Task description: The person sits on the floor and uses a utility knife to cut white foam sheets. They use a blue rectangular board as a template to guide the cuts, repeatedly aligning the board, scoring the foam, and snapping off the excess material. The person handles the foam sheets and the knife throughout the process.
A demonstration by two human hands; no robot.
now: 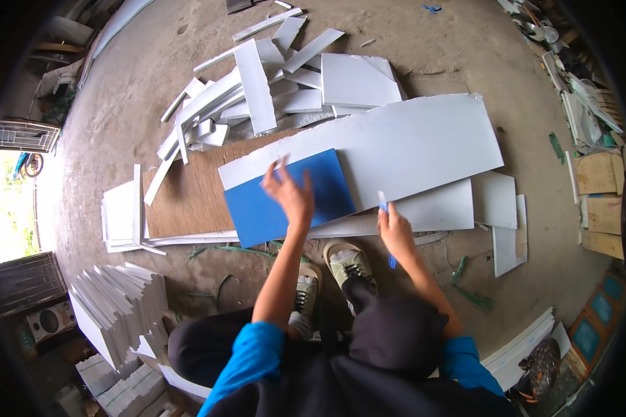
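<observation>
A blue rectangular board [285, 201] lies on a long white foam sheet [424, 135] in front of me. My left hand [292, 198] is over the blue board with its fingers apart. They are slightly blurred, so I cannot tell whether they touch it. My right hand [395, 226] is closed around a utility knife [382, 200], its pale blade pointing away from me. The knife is just off the blue board's right side, near the white sheet's front edge. Beneath these, a brown wooden board [181, 201] and another white sheet [431, 208] show.
Beyond the sheets is a heap of white offcuts [257, 83]. A stack of white pieces [118, 306] stands at the lower left. Green strapping scraps [473, 295] lie on the concrete floor [153, 69]. My shoes [348, 264] are close to the sheets' near edge. Cardboard [598, 174] lines the right side.
</observation>
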